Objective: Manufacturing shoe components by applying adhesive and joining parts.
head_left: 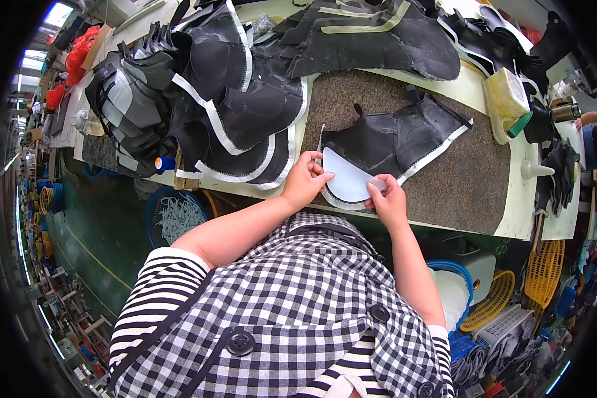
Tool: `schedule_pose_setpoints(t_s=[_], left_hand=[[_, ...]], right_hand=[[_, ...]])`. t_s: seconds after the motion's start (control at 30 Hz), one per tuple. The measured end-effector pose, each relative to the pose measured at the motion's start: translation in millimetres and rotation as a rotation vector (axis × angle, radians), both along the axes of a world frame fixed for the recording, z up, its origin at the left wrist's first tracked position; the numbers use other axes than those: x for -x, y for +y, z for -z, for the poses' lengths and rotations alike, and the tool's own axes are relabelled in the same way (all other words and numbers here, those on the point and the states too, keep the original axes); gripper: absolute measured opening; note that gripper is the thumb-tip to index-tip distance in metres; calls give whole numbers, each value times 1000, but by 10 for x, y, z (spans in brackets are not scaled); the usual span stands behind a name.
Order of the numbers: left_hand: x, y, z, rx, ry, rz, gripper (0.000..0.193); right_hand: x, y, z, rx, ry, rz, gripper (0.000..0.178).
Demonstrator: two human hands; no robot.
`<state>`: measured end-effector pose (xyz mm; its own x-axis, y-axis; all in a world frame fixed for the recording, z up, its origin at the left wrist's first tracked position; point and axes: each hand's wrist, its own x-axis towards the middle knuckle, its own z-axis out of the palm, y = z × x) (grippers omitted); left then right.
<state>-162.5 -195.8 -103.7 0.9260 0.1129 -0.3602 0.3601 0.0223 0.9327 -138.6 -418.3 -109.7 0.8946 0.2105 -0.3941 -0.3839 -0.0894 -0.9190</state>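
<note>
A pale blue-white, rounded stiff piece (346,180) lies over the near left end of a black shoe upper (395,136) edged with white tape. My left hand (303,182) pinches the piece's left edge between thumb and fingers. On its right edge, my right hand (389,201) grips it between thumb and forefinger. Below the piece, the white-taped curved rim of the upper shows. The upper spreads out on a brown textured mat (474,182) at the table's near edge. Whether my fingers also hold the upper's edge is hidden.
Overlapping black uppers (259,109) with white edging pile up at the left, and more black pieces (378,53) lie at the back. A yellowish container (506,99) stands at the right. Below the table are a blue basket (154,215) of pale strips and a yellow basket (545,272).
</note>
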Motion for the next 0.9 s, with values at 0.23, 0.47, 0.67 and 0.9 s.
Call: schedule_pose_setpoints(t_s=[0.23,0.47,0.67,0.9], left_hand=[[49,3,14,-131,-44,19,49],[59,-18,-14,-284,-70,38,57],[89,-54,-47,-410,-129,33,64],[209,27,-106,-621,-259,46,61]], right_hand=[[27,28,-43,158,-44,-66,17],[37,39,-92,214,-73,-88,15],[27,67,-138,257,-128,-114,14],[-3,64,-177,289,-99,-127,15]])
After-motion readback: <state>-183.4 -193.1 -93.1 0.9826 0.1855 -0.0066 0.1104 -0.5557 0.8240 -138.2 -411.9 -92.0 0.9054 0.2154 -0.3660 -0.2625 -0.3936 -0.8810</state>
